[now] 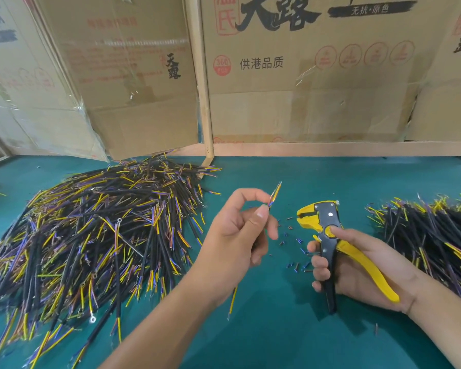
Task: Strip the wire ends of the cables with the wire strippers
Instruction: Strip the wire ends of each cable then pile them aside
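**Mid-batch: one cable in hand, a large heap left to strip**

The left hand [241, 230] pinches a single cable [274, 194] between thumb and forefinger, its coloured wire ends pointing up and away, just left of the wire strippers [328, 235]. The right hand [357, 265] has its fingers wrapped round the strippers' handles — the yellow head points toward the cable but is not yet touching it, and its mouth looks empty.

Short bits of cut insulation [296, 262] litter the green mat [277, 328] just left of the strippers, so some stripping is evidently done. Right of the strippers lies a smaller pile [431, 235], probably the finished cables; far to their left sprawls a much bigger heap [91, 235], likely awaiting work — most of the job seems to remain
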The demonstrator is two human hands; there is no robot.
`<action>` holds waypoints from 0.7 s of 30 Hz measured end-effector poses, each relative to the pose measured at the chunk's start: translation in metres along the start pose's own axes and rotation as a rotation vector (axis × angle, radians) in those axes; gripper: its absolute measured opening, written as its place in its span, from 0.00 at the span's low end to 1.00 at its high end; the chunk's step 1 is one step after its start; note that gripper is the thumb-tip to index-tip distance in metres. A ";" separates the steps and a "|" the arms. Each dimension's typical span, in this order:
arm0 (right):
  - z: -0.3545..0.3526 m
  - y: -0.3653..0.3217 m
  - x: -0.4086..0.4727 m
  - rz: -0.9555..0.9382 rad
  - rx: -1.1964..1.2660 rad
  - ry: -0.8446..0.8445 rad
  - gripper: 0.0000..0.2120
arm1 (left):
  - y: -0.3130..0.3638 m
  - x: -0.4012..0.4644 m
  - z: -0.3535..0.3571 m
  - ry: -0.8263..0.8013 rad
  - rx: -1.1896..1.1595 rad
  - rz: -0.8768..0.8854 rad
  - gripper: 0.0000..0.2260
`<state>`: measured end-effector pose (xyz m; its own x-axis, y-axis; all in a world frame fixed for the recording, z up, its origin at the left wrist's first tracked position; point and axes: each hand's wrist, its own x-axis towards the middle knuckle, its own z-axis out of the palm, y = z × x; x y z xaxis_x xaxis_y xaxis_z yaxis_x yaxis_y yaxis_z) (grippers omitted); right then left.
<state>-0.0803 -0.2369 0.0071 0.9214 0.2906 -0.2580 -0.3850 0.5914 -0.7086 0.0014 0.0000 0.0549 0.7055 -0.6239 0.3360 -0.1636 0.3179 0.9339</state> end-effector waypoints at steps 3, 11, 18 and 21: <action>-0.001 0.000 -0.001 -0.008 0.003 0.012 0.19 | 0.000 0.000 0.000 -0.028 -0.022 -0.010 0.04; -0.003 0.001 -0.001 -0.007 0.005 -0.008 0.20 | 0.001 -0.002 0.000 -0.043 -0.039 -0.038 0.04; 0.003 0.000 0.000 -0.006 -0.010 -0.010 0.20 | 0.004 0.002 -0.001 0.044 0.008 -0.061 0.07; 0.007 0.000 0.001 -0.005 -0.016 0.021 0.20 | 0.002 0.002 0.001 0.043 0.051 -0.050 0.06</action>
<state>-0.0802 -0.2315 0.0115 0.9243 0.2715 -0.2682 -0.3796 0.5809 -0.7200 0.0022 -0.0013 0.0579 0.7427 -0.6064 0.2841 -0.1612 0.2499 0.9548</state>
